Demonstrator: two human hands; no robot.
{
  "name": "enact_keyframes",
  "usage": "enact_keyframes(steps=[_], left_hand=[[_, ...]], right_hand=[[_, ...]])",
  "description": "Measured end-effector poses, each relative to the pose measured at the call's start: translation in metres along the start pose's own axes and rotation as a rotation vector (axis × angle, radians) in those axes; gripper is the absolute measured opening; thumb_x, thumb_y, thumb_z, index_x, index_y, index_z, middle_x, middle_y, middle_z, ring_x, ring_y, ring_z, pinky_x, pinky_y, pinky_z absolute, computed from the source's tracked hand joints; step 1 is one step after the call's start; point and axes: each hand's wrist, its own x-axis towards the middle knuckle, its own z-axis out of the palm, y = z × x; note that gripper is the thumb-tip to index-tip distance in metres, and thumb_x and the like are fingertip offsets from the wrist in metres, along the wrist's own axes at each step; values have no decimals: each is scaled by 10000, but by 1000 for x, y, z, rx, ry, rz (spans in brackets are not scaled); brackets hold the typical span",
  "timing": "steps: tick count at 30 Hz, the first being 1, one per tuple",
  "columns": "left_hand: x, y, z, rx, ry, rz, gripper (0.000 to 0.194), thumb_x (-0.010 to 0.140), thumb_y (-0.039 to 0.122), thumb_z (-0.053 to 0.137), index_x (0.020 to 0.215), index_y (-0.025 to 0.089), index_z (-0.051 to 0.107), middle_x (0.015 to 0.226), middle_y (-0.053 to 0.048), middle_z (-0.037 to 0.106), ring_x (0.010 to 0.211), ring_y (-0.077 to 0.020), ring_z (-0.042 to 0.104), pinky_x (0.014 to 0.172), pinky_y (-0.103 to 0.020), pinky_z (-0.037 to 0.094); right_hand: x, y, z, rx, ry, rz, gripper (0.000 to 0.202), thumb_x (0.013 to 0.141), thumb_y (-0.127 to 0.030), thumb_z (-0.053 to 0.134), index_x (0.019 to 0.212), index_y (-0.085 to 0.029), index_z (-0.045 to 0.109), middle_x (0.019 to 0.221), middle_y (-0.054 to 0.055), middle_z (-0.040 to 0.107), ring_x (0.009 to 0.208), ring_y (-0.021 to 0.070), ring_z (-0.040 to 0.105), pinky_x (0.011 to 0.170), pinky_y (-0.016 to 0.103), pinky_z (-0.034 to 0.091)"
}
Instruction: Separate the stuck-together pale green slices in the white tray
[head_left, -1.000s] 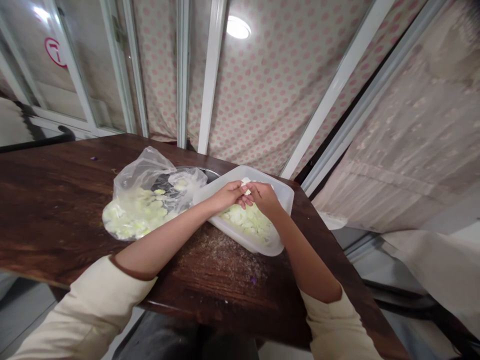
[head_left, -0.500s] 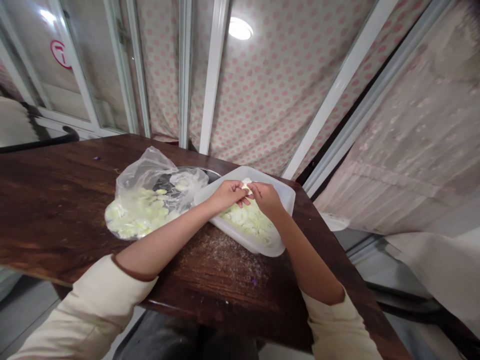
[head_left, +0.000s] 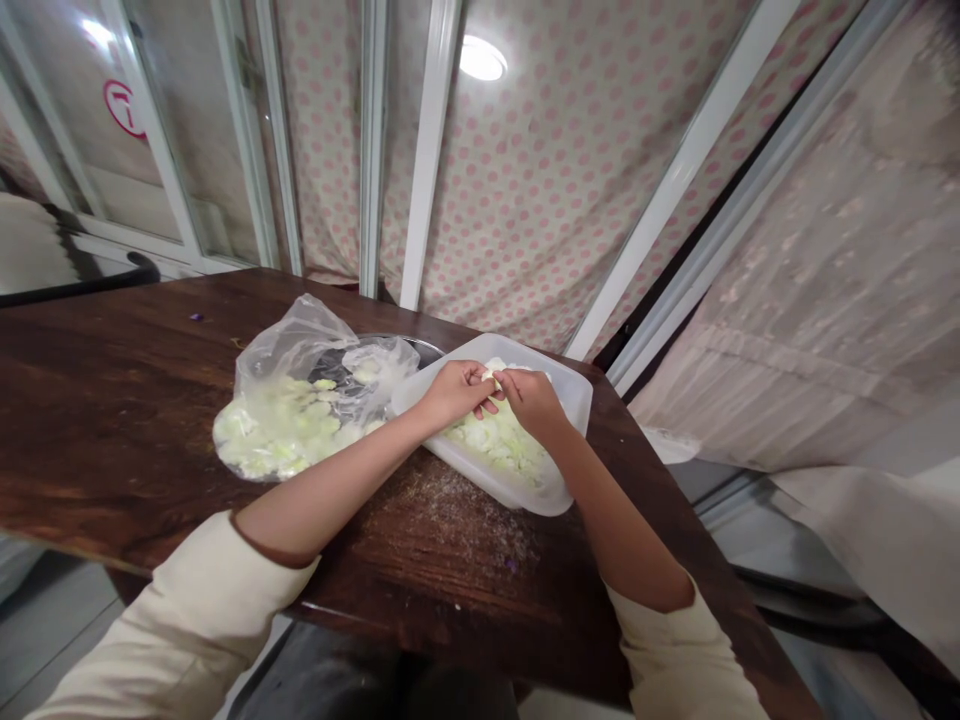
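Both hands meet over the tub (head_left: 571,392) at frame centre, fingertips pinched together on one small pale piece (head_left: 491,374). Left hand (head_left: 454,390) comes in from lower left, fingers curled, grip closed on the piece's left side. Right hand (head_left: 534,398) comes in from lower right, thumb & forefinger nipped on the same piece from the right. Piece is too small to tell what it is exactly; pale white-green, held just above the tub's contents.

Tub is white plastic, rectangular, lying at an angle near the desk's (head_left: 112,400) right edge, w/ a heap of pale green slices (head_left: 499,440) inside, under the hands.

Just left of the tub, touching it: clear bag (head_left: 300,395), crumpled, open top, w/ more pale green bits spread along its bottom. A dark round dish (head_left: 424,348) shows behind bag & tub, mostly hidden.

Desk is dark wood; fine crumbs (head_left: 465,515) scattered below the tub, between the forearms. Cream sleeves (head_left: 187,620) pushed up on both arms.
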Motion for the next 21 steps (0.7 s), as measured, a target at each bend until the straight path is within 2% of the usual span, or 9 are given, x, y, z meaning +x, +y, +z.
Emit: enact_keyframes(steps=[11, 18, 21], left_hand=[[-8, 7, -5, 19, -23, -9, 48, 737, 98, 496, 692, 114, 491, 475, 6, 575, 428, -89, 555, 358, -160, 367], [-3, 4, -10, -40, -134, 80, 114, 794, 198, 477, 764, 104, 534, 530, -14, 605, 460, -66, 549, 426, -164, 390], [-2, 3, -10, -25, -118, 56, 103, 793, 178, 469, 752, 106, 530, 515, -5, 596, 446, -60, 533, 429, -165, 388]], right_hand=[[-2, -11, -3, -44, -36, -89, 398, 892, -327, 259, 609, -190, 504, 585, 35, 533, 573, 142, 458, 591, 277, 296], [0, -9, 0, 50, 61, 17, 385, 887, -348, 275, 610, -190, 491, 570, 22, 518, 551, 131, 453, 567, 261, 311], [0, -6, 2, 70, 28, 14, 384, 889, -338, 269, 623, -187, 501, 581, 24, 534, 558, 131, 465, 568, 259, 315]])
